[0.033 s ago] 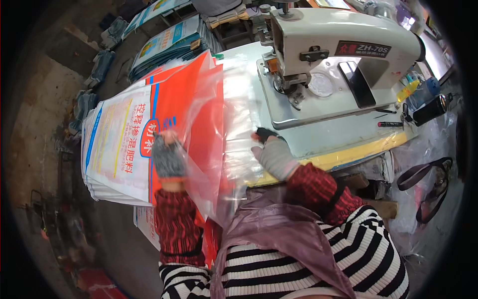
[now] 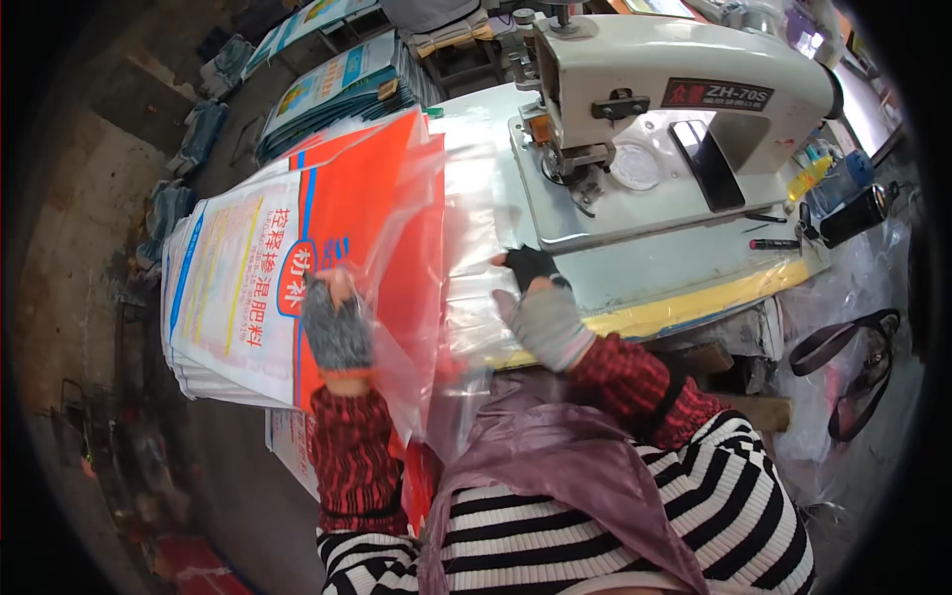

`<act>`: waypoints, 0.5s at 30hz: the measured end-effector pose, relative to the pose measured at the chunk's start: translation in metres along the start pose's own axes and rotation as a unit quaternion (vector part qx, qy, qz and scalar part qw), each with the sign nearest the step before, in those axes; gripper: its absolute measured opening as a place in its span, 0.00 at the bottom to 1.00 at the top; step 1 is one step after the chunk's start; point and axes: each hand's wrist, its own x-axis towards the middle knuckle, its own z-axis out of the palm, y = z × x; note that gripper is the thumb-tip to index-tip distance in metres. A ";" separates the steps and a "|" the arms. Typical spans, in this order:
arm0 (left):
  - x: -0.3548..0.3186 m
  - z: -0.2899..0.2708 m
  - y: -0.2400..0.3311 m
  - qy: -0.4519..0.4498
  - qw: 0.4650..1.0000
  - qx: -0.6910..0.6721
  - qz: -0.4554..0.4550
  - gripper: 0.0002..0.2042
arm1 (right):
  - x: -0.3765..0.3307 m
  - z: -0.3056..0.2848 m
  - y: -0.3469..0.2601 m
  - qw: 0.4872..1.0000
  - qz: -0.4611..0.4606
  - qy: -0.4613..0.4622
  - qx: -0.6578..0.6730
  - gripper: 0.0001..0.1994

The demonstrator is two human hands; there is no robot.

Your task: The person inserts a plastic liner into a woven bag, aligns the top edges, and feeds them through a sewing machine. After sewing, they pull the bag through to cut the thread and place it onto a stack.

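Note:
My left hand (image 2: pixel 337 319), in a grey fingerless glove, is over the top printed bag (image 2: pixel 260 268) of a stack. Its fingers are smeared and partly hidden, so their grip does not show. Against this hand and to its right is a thin clear plastic film (image 2: pixel 402 288), blurred and spread over the bag's red part. My right hand (image 2: pixel 543 312), in a pale grey and black glove, is at the front of the sewing table, above the clear film's right edge. Thumb and forefinger are apart there, with nothing visible between them.
A white industrial sewing machine (image 2: pixel 684 84) stands at the back right, with a black phone (image 2: pixel 707 167) on its bed. A red-capped marker (image 2: pixel 773 244) and a black bottle (image 2: pixel 858 215) lie to the right. More stacked bags (image 2: pixel 337 84) are at the back left.
My right hand has tilted and its black-gloved fingers have risen, widening the gap to the thumb. My left hand is slightly lower, and the clear film has shifted a little.

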 end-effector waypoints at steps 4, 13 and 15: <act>-0.074 -0.028 0.062 0.071 0.994 0.067 0.046 0.12 | -0.043 0.006 -0.066 0.848 -0.501 0.140 0.102 0.11; -0.154 -0.128 0.057 0.066 0.943 0.295 0.140 0.04 | 0.048 -0.006 -0.005 0.928 -0.253 0.115 -0.247 0.07; -0.159 -0.133 0.055 0.078 0.947 0.286 0.122 0.06 | 0.019 -0.021 -0.020 0.982 -0.095 0.109 0.120 0.16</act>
